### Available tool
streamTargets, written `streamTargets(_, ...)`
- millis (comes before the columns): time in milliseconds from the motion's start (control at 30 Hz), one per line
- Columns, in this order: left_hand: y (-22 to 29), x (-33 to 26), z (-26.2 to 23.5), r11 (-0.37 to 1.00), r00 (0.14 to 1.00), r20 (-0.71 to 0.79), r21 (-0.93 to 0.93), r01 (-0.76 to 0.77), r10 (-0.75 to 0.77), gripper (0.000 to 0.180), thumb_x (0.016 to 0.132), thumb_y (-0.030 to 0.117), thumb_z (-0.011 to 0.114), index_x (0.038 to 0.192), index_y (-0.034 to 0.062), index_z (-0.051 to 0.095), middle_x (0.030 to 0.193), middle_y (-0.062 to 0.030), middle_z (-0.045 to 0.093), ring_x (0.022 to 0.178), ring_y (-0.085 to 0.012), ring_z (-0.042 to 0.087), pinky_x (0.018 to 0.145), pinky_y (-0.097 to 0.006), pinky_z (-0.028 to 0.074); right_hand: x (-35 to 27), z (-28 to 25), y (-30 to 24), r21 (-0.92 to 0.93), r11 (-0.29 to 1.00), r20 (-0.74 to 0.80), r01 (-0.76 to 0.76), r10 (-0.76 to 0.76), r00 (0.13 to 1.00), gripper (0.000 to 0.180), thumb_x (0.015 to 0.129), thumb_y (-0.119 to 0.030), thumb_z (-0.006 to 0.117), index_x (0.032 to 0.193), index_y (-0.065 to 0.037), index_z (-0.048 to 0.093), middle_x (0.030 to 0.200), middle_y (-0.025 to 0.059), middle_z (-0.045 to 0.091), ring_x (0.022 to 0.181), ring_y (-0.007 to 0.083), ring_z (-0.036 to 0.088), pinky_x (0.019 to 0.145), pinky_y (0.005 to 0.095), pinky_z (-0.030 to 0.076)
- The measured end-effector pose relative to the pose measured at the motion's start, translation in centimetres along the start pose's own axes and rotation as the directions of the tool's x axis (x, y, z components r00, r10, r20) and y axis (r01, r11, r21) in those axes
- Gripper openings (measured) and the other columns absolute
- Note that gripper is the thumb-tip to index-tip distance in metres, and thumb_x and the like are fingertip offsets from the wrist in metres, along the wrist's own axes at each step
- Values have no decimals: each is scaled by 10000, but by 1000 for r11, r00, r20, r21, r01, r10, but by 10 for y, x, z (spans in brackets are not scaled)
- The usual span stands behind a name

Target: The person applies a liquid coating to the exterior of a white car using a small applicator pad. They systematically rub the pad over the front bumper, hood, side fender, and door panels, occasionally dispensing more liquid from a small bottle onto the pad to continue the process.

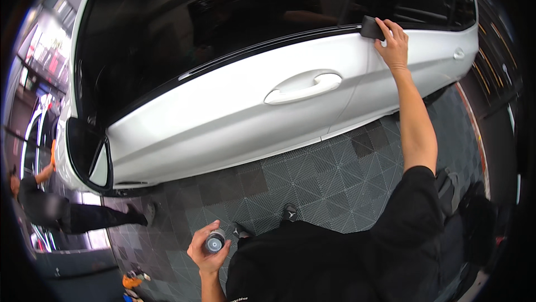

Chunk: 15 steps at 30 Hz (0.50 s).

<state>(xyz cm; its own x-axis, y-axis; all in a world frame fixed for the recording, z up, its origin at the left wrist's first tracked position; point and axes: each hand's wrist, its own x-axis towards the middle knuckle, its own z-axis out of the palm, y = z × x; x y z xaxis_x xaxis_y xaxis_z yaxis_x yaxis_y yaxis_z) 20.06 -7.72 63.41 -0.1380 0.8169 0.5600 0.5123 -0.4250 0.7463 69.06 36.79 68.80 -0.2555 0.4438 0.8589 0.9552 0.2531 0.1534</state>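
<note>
Grey tiled floor (329, 184) below; right hand (394, 45) grips black pad (372, 27) on white car door (234, 117), left hand (207, 253) grips small bottle (215, 241).

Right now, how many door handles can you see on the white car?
1. The door handle sits in the middle of the white car door, left of the right hand pressing a dark pad. Others may lie out of view.

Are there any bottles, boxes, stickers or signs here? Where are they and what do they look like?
Small bottle: in the left hand, low over the grey tiled floor; round, seen from above, dark with a pale top.
Lit panels: far left, behind the white car; bright, blurred.
No boxes or stickers show clearly.
</note>
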Motion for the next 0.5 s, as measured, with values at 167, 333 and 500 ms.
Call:
streamTargets(167,-4,12,6,1000,1000,17,29,11,-11,571,624,13,846,1114,17,554,1031,-224,682,948,-330,690,798,-384,572,28,-4,-47,182,959,-1,216,-219,976,653,679,-60,704,1304,-200,579,1215,36,557,1159,240,512,955,389,392)
streamTargets(333,-10,16,5,999,998,66,49,-19,16,582,647,19,833,1144,24,531,1029,-209,681,967,-335,684,819,-404,569,37,-3,-125,272,919,28,286,-305,952,655,676,-52,710,1305,-183,581,1195,49,556,1139,250,511,925,397,395)
streamTargets(500,-18,10,-7,999,999,37,37,-31,30,575,644,47,847,1127,41,535,1034,-187,687,973,-327,686,783,-378,585,55,-10,-219,343,869,-13,356,-375,927,668,653,-38,720,1297,-155,584,1160,49,552,1115,237,514,895,381,393)
